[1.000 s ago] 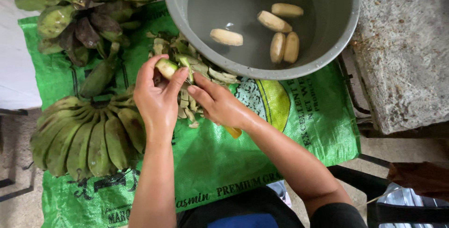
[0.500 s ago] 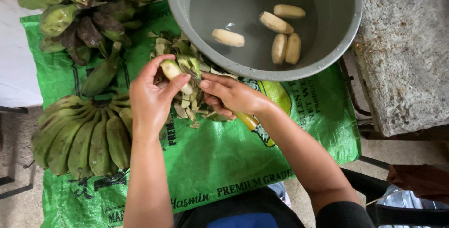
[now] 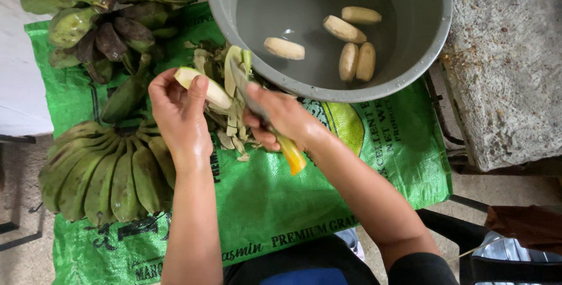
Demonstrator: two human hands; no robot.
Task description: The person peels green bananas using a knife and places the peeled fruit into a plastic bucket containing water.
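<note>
Left hand (image 3: 178, 115): fingers clamped on a partly peeled banana (image 3: 205, 88), pale flesh bared, thumb on top.
Right hand (image 3: 281, 118): fingers wrapped tight on a knife (image 3: 266, 118); yellow handle end juts from the heel of the hand, grey blade points up past the fingertips, its tip beside the banana.
Below and between both sets of fingers: heap of green peelings (image 3: 231, 127).
Beyond the right fingertips: grey basin of water (image 3: 433, 45), six peeled bananas (image 3: 284, 48) afloat.
Outward of the left fingers: green banana hand (image 3: 105, 174) nearer the body; a darker bunch (image 3: 99, 21) farther off.
Under all: green woven sack (image 3: 263, 203).
Right of the basin: rough stone slab (image 3: 509, 68).
</note>
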